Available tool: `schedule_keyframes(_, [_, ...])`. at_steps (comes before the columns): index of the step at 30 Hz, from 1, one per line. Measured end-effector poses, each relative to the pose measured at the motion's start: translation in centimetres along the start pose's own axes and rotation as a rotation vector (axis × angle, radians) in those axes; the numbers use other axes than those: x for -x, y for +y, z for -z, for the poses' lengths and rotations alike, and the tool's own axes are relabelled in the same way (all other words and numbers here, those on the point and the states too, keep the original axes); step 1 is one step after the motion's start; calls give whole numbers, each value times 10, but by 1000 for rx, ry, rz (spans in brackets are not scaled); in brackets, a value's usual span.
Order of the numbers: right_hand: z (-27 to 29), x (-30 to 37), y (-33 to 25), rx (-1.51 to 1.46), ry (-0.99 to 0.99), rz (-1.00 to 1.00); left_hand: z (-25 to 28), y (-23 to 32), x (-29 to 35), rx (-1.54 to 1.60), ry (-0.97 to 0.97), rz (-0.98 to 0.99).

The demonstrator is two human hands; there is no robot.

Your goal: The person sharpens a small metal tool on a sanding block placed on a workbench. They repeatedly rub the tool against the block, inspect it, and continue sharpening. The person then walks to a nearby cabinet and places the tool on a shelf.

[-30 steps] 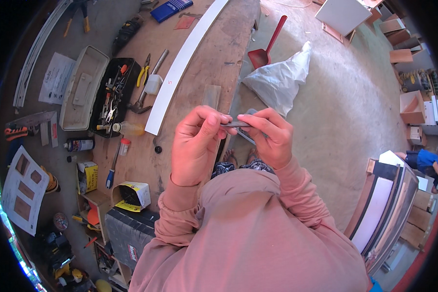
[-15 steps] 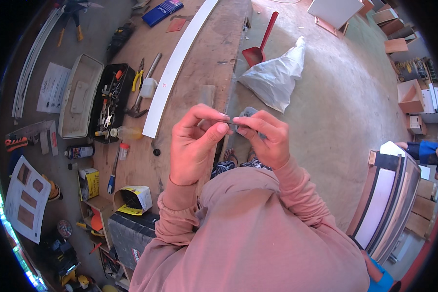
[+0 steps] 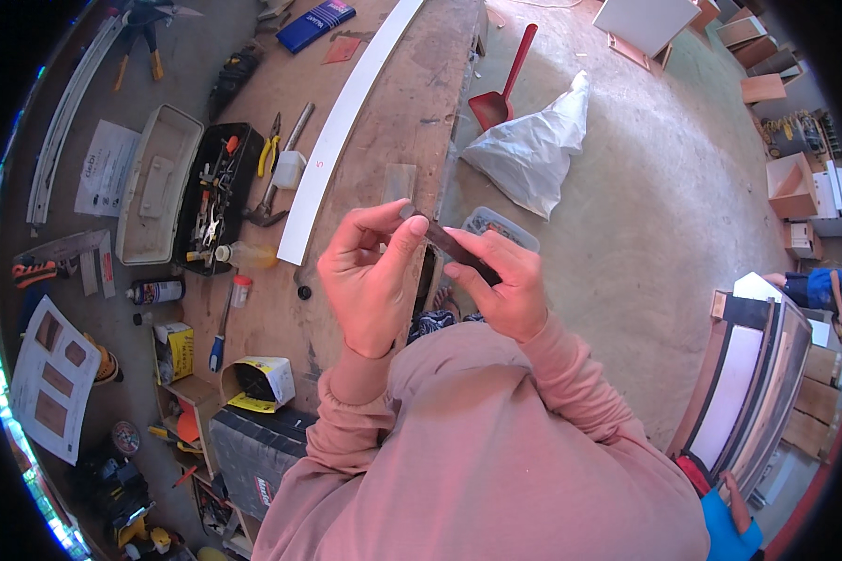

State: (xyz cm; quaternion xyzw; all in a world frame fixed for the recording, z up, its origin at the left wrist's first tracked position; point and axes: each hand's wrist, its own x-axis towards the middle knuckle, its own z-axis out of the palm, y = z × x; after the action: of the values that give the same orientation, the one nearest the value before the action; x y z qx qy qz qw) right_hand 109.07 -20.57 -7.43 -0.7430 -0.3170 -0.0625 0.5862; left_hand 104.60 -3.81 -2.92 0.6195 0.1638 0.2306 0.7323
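A small flat strip, dark brown [image 3: 451,246], slants between my two hands above the table's right edge. My right hand [image 3: 513,280] pinches its lower part between thumb and fingers. At the upper end, the thumb and index finger of my left hand [image 3: 367,276] are closed on it. What the strip is made of I cannot make out. Just beyond my right hand is a clear plastic tub [image 3: 503,227] of small items, partly hidden. A small clear plate [image 3: 399,180] lies on the table beyond my left hand.
Left on the wooden table [image 3: 384,122] are a long white board [image 3: 332,140], a hammer [image 3: 271,201], yellow pliers [image 3: 269,154], an open toolbox [image 3: 217,192] and a screwdriver [image 3: 220,341]. On the floor lie a red dustpan [image 3: 492,108] and a white sack [image 3: 533,145]. Another person's blue sleeve [image 3: 734,528] shows lower right.
Both hands have shifted slightly left, and the strip has turned from edge-on to show its broad face. More of the plastic tub shows. The other person at lower right is further in view.
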Motion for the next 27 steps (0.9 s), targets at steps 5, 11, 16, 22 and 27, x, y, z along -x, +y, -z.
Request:
schedule_keyframes(5, [2,11,-4,-313,-176,-284,2,-4,0,133,-67,-22])
schedule_keyframes(11, [4,17,-2,-417,-183,-237,13,0,1,301,-353,23])
schedule_keyframes(16, [5,13,-1,-333,-140,-68,18,2,2,388,-456,-15])
schedule_keyframes(22, [10,7,-5,-273,-116,41,18,10,3,402,-554,-79])
schedule_keyframes(27, [9,6,-2,-282,-121,90,16,18,6,289,-570,-151])
